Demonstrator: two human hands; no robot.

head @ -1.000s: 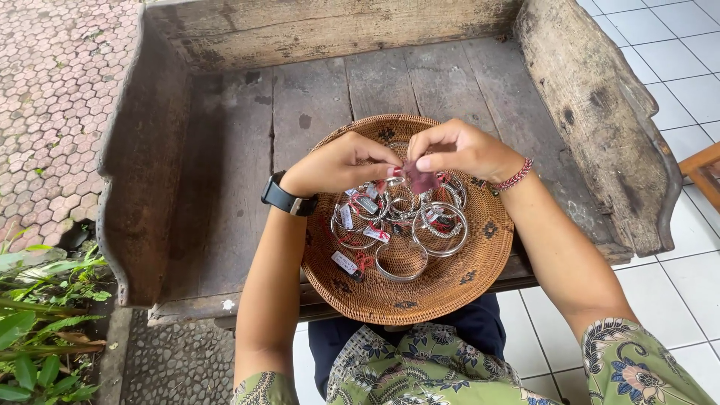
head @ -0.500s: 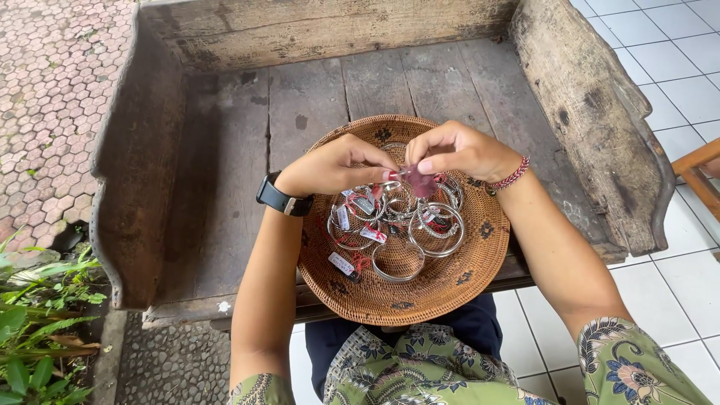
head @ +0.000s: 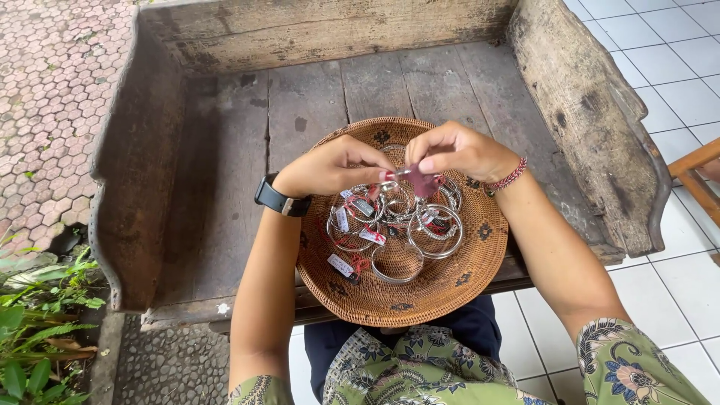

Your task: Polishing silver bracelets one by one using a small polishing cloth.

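Note:
A round woven basket tray [head: 450, 289] rests on the front edge of a weathered wooden bench [head: 225, 187], over my lap. In it lie several silver bangles [head: 435, 231] with small white and red tags [head: 340, 265]. My left hand [head: 334, 166], a black watch on its wrist, and my right hand [head: 457, 152], with a red beaded bracelet, meet above the tray's far half. Their fingertips pinch a small pink piece [head: 421, 182] between them, and a silver ring hangs just below it.
The bench has a high back and thick side arms [head: 592, 120]. White floor tiles [head: 660, 67] lie to the right, with a wooden chair corner [head: 701, 169] at the right edge. Hexagonal paving [head: 45, 105] and green plants [head: 37, 330] are on the left.
Both hands stay together above the tray, with small finger movement on the pink piece. The view has shifted slightly.

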